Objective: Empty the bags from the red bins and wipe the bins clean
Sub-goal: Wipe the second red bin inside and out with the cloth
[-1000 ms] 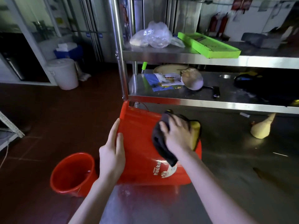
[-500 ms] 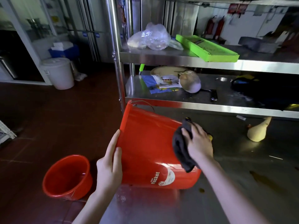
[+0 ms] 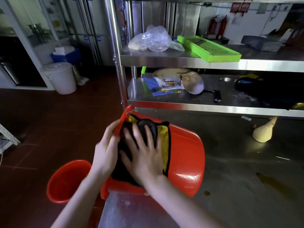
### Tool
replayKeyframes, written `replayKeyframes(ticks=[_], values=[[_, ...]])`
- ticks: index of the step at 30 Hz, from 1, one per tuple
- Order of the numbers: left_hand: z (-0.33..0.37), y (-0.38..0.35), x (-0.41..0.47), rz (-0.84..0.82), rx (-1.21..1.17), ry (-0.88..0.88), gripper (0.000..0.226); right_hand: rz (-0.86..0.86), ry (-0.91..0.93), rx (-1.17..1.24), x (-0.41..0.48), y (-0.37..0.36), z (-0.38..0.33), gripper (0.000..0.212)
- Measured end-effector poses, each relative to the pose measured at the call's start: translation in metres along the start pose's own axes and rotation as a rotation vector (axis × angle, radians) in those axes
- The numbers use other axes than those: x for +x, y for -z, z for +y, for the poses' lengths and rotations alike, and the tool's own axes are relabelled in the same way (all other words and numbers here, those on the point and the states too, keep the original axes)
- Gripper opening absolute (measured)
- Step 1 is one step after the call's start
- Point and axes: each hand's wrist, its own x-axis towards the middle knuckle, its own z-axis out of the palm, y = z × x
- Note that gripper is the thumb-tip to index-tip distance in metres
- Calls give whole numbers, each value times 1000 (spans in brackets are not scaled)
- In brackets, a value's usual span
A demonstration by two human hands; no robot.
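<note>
A shiny red plastic bin [image 3: 184, 155] lies on its side on the gray metal table [image 3: 238, 186]. The right hand [image 3: 144, 155] presses flat, fingers spread, on a soft black and yellow cloth [image 3: 162, 140] on the bin. The left hand [image 3: 105, 150] looks blurry; its grip seems to curl around the bin's rim. Left of this bin, a second round red bin [image 3: 65, 181] stands on the floor.
</note>
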Motion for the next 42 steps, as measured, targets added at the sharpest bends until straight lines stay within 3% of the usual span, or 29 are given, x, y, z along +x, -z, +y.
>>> replayKeyframes(ticks=[2,4,8,15,19,21,25,27,30,33,37,39,42], values=[[18,-3,38,-50,90,113,44,5,76,16,-18,-8,-7,63],[26,-14,60,-111,226,217,62,6,154,3,-31,-17,1,64],[24,-45,50,11,321,163,77,24,163,-2,-44,-24,43,66],[20,-60,25,73,116,162,55,91,-324,-4,-29,8,156,59],[18,-60,13,62,95,140,50,-83,-524,-10,1,17,166,56],[17,-59,8,56,118,123,49,-86,-460,-58,16,14,134,54],[15,-56,5,88,136,86,43,-100,-58,3,27,4,46,53],[13,-54,3,81,111,62,40,-93,13,47,24,4,39,50],[11,-53,-3,77,123,24,41,-73,-16,27,8,12,79,52],[9,-53,-12,42,109,27,46,-46,-221,-23,-9,26,137,54],[7,-53,-22,29,104,11,45,-217,-466,13,0,38,186,53],[6,-55,-24,32,106,-3,44,-253,-461,-34,16,33,175,51],[3,-56,-25,50,129,-23,46,-222,-250,-46,42,22,112,50]])
